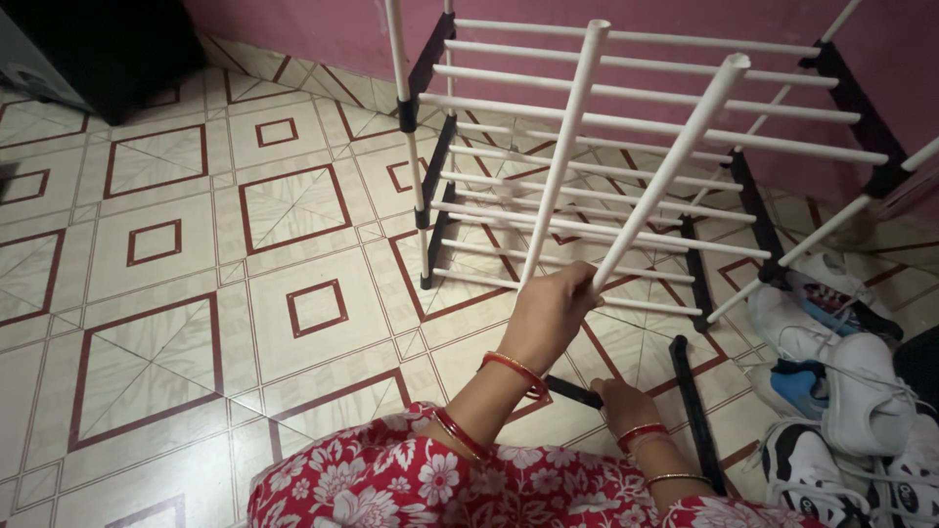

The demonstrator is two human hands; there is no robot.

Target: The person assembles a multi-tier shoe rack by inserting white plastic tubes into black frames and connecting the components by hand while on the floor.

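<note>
Left hand (553,308) grips two smooth white tubes (626,166), matt, plastic-looking. Right hand (621,401) on dark matt plastic bar (575,391). Rack (626,127), upper centre: same white tubes, black matt plastic side pieces. Floor tiles (196,254), left: glossy ceramic, cream with maroon squares. Red bangles (515,372), glossy. Sleeve (391,479), bottom: soft floral cloth. Sneakers (861,401), lower right: white, smooth, synthetic-looking. Wall (323,24), top: matt pink paint.

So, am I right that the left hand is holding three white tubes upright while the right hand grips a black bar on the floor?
Not quite: the left hand holds two white tubes, not three. The head view shows both rising from its grip. The rest stands: the right hand grips a black bar on the tiled floor.
</note>
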